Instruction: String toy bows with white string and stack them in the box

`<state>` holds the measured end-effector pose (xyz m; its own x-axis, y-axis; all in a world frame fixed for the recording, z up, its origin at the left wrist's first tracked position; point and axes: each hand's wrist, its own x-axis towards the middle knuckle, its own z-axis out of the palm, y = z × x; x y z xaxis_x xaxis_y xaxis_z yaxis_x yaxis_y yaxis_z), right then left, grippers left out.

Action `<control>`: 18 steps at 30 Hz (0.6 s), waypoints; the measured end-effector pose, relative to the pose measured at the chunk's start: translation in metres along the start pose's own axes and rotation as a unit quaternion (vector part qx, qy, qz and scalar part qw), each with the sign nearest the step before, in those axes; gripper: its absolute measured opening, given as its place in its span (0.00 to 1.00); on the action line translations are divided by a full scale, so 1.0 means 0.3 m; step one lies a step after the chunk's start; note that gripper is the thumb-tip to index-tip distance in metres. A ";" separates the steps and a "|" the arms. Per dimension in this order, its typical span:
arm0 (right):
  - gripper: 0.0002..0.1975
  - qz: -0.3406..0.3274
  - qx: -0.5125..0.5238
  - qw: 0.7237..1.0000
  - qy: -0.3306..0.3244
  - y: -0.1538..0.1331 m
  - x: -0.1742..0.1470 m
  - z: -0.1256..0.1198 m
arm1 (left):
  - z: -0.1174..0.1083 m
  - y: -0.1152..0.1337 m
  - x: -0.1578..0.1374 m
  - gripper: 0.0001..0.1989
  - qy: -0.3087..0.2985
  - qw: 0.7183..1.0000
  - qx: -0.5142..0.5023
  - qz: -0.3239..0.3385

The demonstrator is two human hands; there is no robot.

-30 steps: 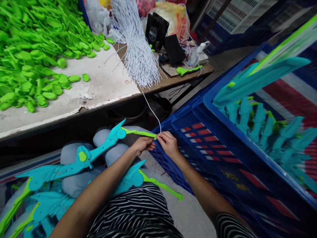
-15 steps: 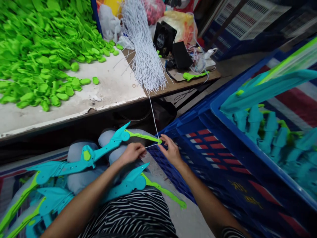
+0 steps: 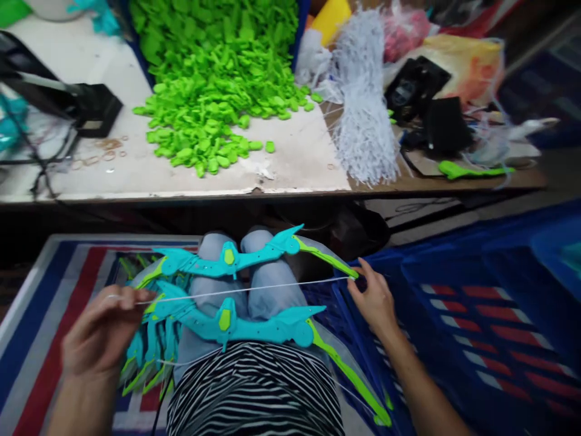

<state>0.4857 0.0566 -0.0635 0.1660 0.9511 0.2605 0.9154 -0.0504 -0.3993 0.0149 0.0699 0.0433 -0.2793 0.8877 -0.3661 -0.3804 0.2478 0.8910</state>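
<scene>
A turquoise and green toy bow point(image 3: 254, 257) lies across my knees. My right hand point(image 3: 376, 298) pinches its green tip at the right end, where a white string point(image 3: 254, 289) is attached. My left hand point(image 3: 102, 327) is closed on the other end of that string and draws it taut to the left, across the bow. Nearer to me, a second toy bow point(image 3: 267, 327) rests on my lap against the striped shirt, with its own thin string partly visible. Behind my left hand, several more bows point(image 3: 157, 339) are stacked, partly hidden.
A table point(image 3: 299, 172) runs ahead, bearing a heap of green plastic pieces point(image 3: 218, 103) and a bundle of white strings point(image 3: 365, 109). To its right lie a black fan point(image 3: 415, 82) and a loose green limb point(image 3: 472, 171). Blue crates point(image 3: 436, 266) stand at the right.
My left hand has moved far to the left, drawing the string out straight from the bow's right tip. My right hand stays at that tip. The view has turned to the left.
</scene>
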 end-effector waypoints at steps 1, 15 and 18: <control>0.23 -0.026 -0.016 0.999 0.015 -0.029 0.026 0.006 | 0.025 -0.023 -0.020 0.08 -0.018 1.000 -0.004 -0.007; 0.26 -0.388 -0.055 0.851 -0.349 -1.004 0.207 0.426 | 0.186 -0.162 -0.057 0.23 -0.126 0.984 -0.009 -0.125; 0.26 -0.379 0.055 0.832 -0.401 -0.951 0.311 0.430 | 0.115 -0.119 -0.043 0.22 -0.050 0.996 -0.048 -0.057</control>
<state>0.1928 0.1990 -0.0388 -0.7824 0.5965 -0.1791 0.5994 0.6429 -0.4768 0.0624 0.0630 0.0253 -0.1416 0.8919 -0.4296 -0.4884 0.3146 0.8140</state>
